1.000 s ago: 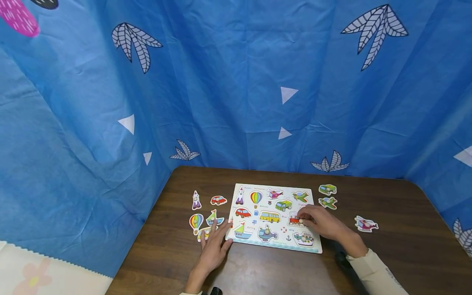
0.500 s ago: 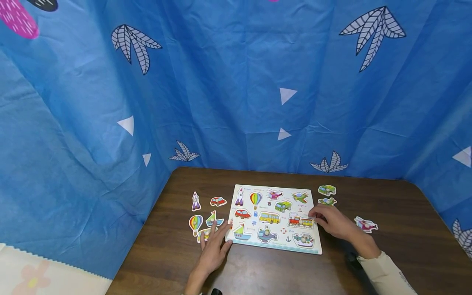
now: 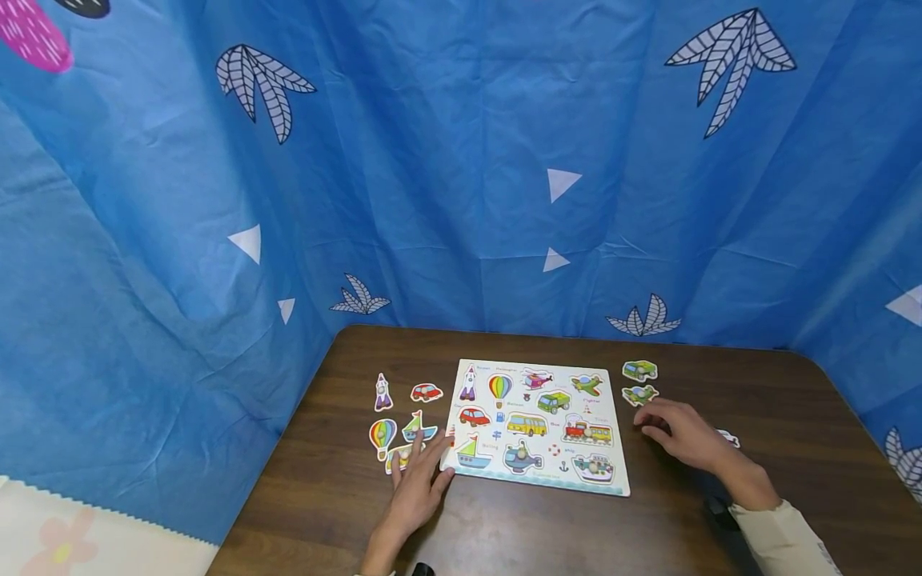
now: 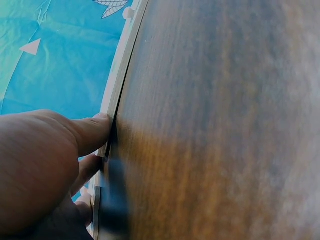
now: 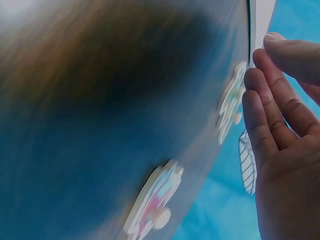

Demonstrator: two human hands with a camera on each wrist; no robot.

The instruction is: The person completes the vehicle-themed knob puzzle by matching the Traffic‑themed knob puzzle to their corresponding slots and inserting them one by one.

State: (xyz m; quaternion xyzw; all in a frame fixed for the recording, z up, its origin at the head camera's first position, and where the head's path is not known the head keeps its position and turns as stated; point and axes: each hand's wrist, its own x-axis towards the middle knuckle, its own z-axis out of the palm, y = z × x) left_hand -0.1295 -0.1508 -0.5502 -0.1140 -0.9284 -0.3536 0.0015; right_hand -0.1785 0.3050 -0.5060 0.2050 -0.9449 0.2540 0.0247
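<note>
The white puzzle board (image 3: 543, 472) with printed vehicles lies flat on the table. At its lower left corner rests my left hand (image 3: 416, 486), fingers spread; in the left wrist view the thumb (image 4: 95, 131) touches the board's edge. Partly under those fingers is a yellow bus piece (image 3: 396, 461). My right hand (image 3: 680, 436) is over the table just right of the board, fingers loosely bent, nothing in them. Train (image 3: 576, 432), submarine (image 3: 520, 458) and ship (image 3: 594, 469) pieces sit in the board. The right hand mostly hides the helicopter piece (image 5: 155, 200) in the head view.
Left of the board lie rocket (image 3: 382, 394), car (image 3: 426, 392), balloon (image 3: 382, 436) and sailboat (image 3: 418, 428) pieces. A truck piece (image 3: 639, 370) and a plane piece (image 3: 639, 395) lie at the board's upper right. A blue curtain (image 3: 461, 200) hangs behind the table.
My right hand has let go of the train piece, which stays in the board, and has moved right, off the board, now covering most of the helicopter piece. The left hand has not moved.
</note>
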